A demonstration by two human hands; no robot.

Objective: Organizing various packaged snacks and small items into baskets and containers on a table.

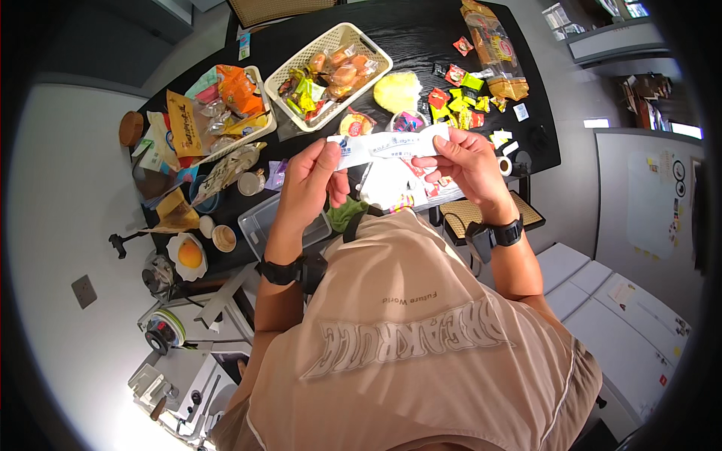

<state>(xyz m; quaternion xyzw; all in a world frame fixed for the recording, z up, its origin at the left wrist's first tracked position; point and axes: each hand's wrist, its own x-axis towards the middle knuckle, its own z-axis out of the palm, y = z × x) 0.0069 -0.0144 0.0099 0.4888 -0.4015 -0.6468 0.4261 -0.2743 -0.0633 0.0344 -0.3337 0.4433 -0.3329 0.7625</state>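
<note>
Both of my hands hold a long white stick packet (389,145) stretched level above the near edge of the black table (428,34). My left hand (317,175) pinches its left end between thumb and fingers. On the right end, my right hand (465,163) has its thumb and fingertips closed. The packet bears blue writing. Just beyond it are a small round container with purple wrappers (408,120), a round packaged snack (356,123) and a yellow cloth-like item (397,92). Red, green and yellow wrapped candies (459,104) lie farther right. Below the packet is a white item (389,183).
A cream basket (271,84) holds wrapped buns and snacks; another basket (269,118) of packages stands left. A clear plastic bin (256,225) sits by my left forearm. At the far right lies a bread bag (496,51). A roll of tape (504,166) stands near the right edge.
</note>
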